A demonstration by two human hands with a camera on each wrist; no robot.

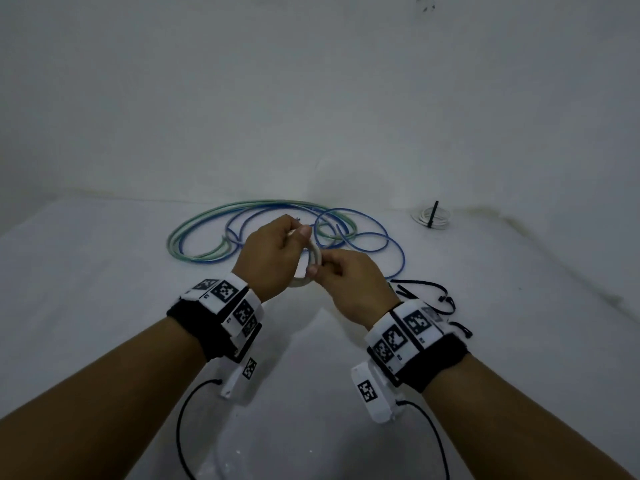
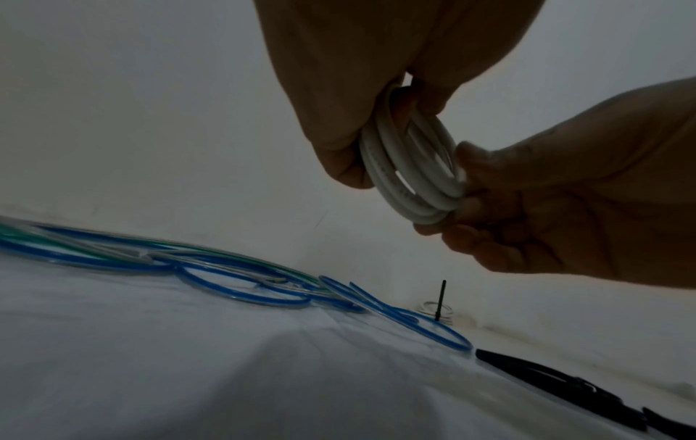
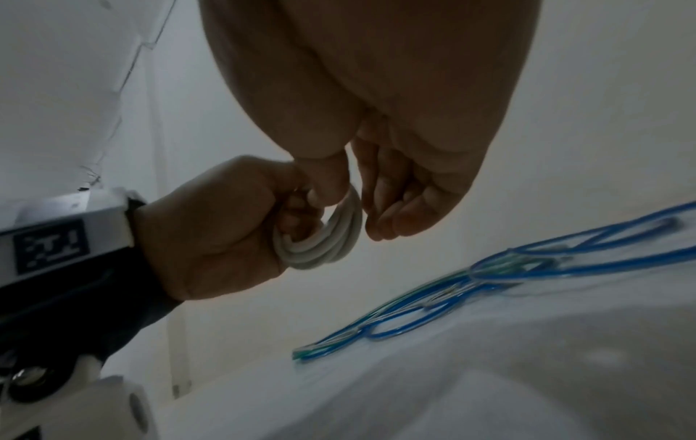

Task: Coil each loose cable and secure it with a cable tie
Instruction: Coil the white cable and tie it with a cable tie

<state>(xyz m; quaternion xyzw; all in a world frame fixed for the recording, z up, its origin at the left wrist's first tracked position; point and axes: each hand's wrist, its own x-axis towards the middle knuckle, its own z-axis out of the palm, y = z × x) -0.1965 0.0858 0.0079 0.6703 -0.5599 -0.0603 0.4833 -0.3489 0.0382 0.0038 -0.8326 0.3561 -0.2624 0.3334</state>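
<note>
A small white cable coil (image 1: 314, 255) of several loops hangs in the air between both hands, above the white surface. My left hand (image 1: 277, 252) grips its upper left side, fingers curled through the ring (image 2: 405, 169). My right hand (image 1: 341, 277) pinches the coil's right edge between thumb and fingers (image 3: 324, 247). Loose blue cables (image 1: 363, 237) and pale green cables (image 1: 194, 230) lie sprawled on the surface just beyond the hands. Black cable ties (image 1: 427, 292) lie by my right wrist.
At the back right sits a white coil bound with a black tie (image 1: 431, 216), its tail sticking up. The white surface (image 1: 104, 289) meets a white wall behind the cables. Black wires trail from both wrist units.
</note>
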